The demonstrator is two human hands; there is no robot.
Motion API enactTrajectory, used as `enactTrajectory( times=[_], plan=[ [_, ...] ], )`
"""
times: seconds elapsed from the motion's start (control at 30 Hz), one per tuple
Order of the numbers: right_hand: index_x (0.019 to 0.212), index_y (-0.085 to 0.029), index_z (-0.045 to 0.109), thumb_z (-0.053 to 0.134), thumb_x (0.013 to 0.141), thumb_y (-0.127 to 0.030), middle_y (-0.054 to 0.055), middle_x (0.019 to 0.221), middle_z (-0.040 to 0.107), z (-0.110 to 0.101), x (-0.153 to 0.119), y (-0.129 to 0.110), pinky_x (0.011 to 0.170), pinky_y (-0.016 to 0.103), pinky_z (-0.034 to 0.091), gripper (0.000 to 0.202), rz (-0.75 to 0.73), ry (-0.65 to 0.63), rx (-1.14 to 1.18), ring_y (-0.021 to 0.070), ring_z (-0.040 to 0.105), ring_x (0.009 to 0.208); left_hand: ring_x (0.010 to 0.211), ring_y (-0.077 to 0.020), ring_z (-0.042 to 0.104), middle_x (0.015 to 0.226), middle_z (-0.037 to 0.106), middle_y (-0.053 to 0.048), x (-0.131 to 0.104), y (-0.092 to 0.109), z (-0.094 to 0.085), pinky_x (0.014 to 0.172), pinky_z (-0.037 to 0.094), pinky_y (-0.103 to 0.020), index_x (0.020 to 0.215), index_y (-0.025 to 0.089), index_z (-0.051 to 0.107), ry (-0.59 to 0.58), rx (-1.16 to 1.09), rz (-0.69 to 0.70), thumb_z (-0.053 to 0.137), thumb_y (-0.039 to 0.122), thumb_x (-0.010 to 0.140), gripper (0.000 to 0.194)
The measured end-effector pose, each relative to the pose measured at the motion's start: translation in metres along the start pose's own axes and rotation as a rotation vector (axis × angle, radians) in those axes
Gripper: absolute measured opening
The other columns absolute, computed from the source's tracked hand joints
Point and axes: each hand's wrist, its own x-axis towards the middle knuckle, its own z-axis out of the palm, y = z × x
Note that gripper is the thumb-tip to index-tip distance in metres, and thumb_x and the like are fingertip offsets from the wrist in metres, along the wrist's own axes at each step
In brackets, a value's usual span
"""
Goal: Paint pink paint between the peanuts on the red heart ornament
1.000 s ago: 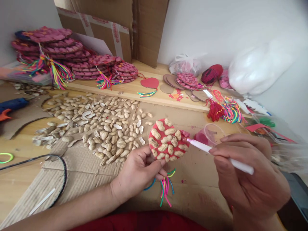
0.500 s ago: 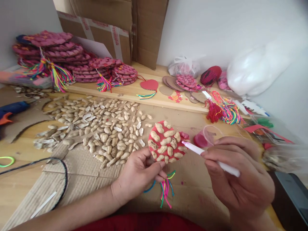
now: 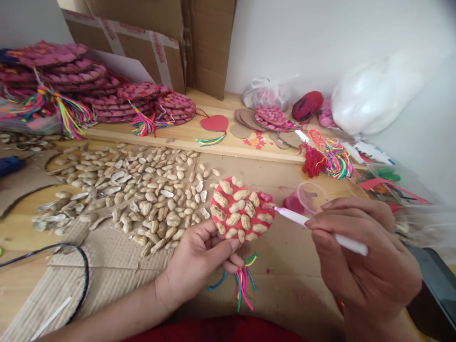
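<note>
My left hand grips the lower left edge of a red heart covered with peanut shells, thumb on top. One shell at the heart's right end is painted pink; the others look plain. Between the fingers of my right hand is a white brush, its pink tip at the heart's right edge by the shells. Just beyond stands a clear cup of pink paint. Below the heart hangs a colourful tassel.
A pile of peanuts spreads over cardboard on the left, near a black cable. Behind are stacked pink discs, a red heart, a yarn ball and red tassels. A dark device lies at right.
The view has shifted, so most things sit further left. The brush tip has moved slightly down and right relative to the pink shell, while both hands keep their hold.
</note>
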Motion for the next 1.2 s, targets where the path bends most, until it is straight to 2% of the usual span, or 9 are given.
enactTrajectory(
  times=[0.3,0.57,0.73,0.9,1.03,1.1,1.2],
  plan=[
    [0.087,-0.02,0.066,0.069,0.081,-0.012,0.001,0.075,0.067,0.002,-0.005,0.002,0.082,0.044,0.046,0.01,0.024,-0.025,-0.015,0.0209,0.062,0.084,0.055,-0.0109,0.07,0.068,0.076,-0.004,0.002,-0.004,-0.003,0.053,0.056,-0.016,0.092,0.012,0.068,-0.033,-0.018,0.014,0.078,0.031,0.083,0.023],
    [0.089,-0.02,0.066,0.07,0.083,-0.015,0.002,0.077,0.069,0.003,-0.008,0.003,0.084,0.047,0.046,0.009,-0.018,-0.054,0.015,0.0219,0.063,0.085,0.057,-0.01,0.07,0.07,0.076,-0.003,0.002,-0.007,-0.005,0.054,0.057,-0.015,0.093,0.013,0.068,-0.055,-0.058,0.018,0.077,0.029,0.085,0.02],
    [0.088,-0.02,0.066,0.07,0.082,-0.015,0.002,0.076,0.068,0.003,-0.007,0.003,0.082,0.045,0.046,0.009,0.003,-0.027,-0.004,0.0214,0.062,0.085,0.057,-0.0101,0.071,0.069,0.075,-0.002,0.003,-0.008,-0.006,0.052,0.056,-0.014,0.094,0.014,0.069,-0.063,-0.082,0.034,0.078,0.029,0.084,0.02],
    [0.09,-0.021,0.066,0.069,0.083,-0.016,0.001,0.077,0.069,0.004,-0.006,0.002,0.086,0.046,0.046,0.009,-0.019,-0.054,-0.008,0.0215,0.063,0.086,0.058,-0.0102,0.071,0.071,0.076,-0.003,0.003,-0.008,-0.006,0.053,0.056,-0.014,0.096,0.013,0.069,-0.071,-0.061,0.036,0.077,0.029,0.086,0.021],
    [0.09,-0.021,0.066,0.068,0.081,-0.013,0.002,0.077,0.068,-0.001,-0.004,0.001,0.083,0.043,0.048,0.012,0.032,0.047,-0.031,0.0207,0.062,0.083,0.056,-0.0096,0.07,0.068,0.075,-0.002,0.003,-0.007,-0.005,0.053,0.055,-0.013,0.094,0.013,0.069,-0.055,-0.068,0.023,0.078,0.03,0.084,0.022],
    [0.088,-0.021,0.066,0.067,0.082,-0.015,0.002,0.075,0.066,-0.005,-0.004,0.003,0.08,0.043,0.049,0.009,0.103,0.177,-0.045,0.0212,0.062,0.081,0.056,-0.0096,0.07,0.068,0.075,-0.001,0.003,-0.007,-0.004,0.052,0.055,-0.013,0.092,0.014,0.069,-0.044,-0.07,0.025,0.079,0.03,0.083,0.021],
    [0.085,-0.023,0.066,0.066,0.086,-0.023,0.003,0.078,0.066,-0.008,-0.006,0.017,0.077,0.042,0.049,0.001,0.287,0.387,-0.132,0.0218,0.062,0.078,0.056,-0.0105,0.07,0.067,0.075,-0.001,0.003,-0.005,-0.003,0.051,0.055,-0.014,0.09,0.014,0.069,-0.03,-0.051,0.03,0.08,0.03,0.081,0.021]
  ],
)
